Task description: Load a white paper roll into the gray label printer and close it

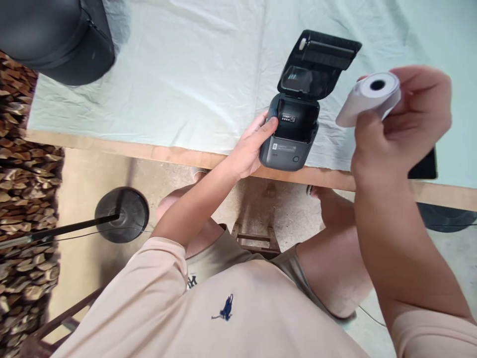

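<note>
A small black label printer is held near the table's front edge, its lid swung up and its paper bay showing no roll. My left hand is closed around the printer's left side, with the thumb on the rim of the bay. To the right of the printer, my right hand pinches a white paper roll between thumb and fingers. The roll's round end with a dark core hole faces up, and its side is tilted toward the printer without touching it.
A pale cloth covers the table, which has a wooden front edge. A black bag stands at the back left. Part of a flat black object shows beneath my right wrist. A stand's round base is on the floor.
</note>
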A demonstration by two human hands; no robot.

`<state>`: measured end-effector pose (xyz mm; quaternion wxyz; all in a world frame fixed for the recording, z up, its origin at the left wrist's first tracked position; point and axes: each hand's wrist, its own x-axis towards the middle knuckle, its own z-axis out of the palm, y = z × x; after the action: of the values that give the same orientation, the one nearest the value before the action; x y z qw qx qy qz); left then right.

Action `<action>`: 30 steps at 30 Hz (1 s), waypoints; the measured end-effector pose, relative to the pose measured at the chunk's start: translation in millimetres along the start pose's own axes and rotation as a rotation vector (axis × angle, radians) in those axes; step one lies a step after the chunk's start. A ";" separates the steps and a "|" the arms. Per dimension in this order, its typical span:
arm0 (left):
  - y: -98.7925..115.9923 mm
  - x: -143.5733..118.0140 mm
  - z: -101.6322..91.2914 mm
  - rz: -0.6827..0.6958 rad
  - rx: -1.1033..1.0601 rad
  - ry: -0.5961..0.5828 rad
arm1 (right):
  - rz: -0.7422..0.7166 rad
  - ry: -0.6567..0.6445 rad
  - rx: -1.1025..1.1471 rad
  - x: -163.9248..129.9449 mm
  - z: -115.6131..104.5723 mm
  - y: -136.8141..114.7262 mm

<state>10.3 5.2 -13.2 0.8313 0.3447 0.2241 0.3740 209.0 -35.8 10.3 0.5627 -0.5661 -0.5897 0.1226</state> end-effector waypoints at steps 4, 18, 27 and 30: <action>0.1 -1.4 1.6 0.025 0.031 0.001 | -0.327 -0.172 -0.309 -8.3 10.6 -33.6; 3.2 -2.2 -1.0 -0.005 0.027 0.053 | -0.506 -0.157 -0.345 -7.1 26.7 -23.6; 7.2 -8.4 -1.3 -0.004 0.127 0.089 | -0.354 -0.131 -0.108 -11.0 29.7 -19.2; 6.9 -9.1 -3.2 -0.029 0.181 0.090 | -0.027 -0.159 -0.128 -8.7 22.9 -21.8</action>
<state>-0.6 2.8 -9.2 0.7910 0.3980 0.2992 0.3555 176.7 -38.7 15.0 0.4785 -0.5813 -0.6469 0.1216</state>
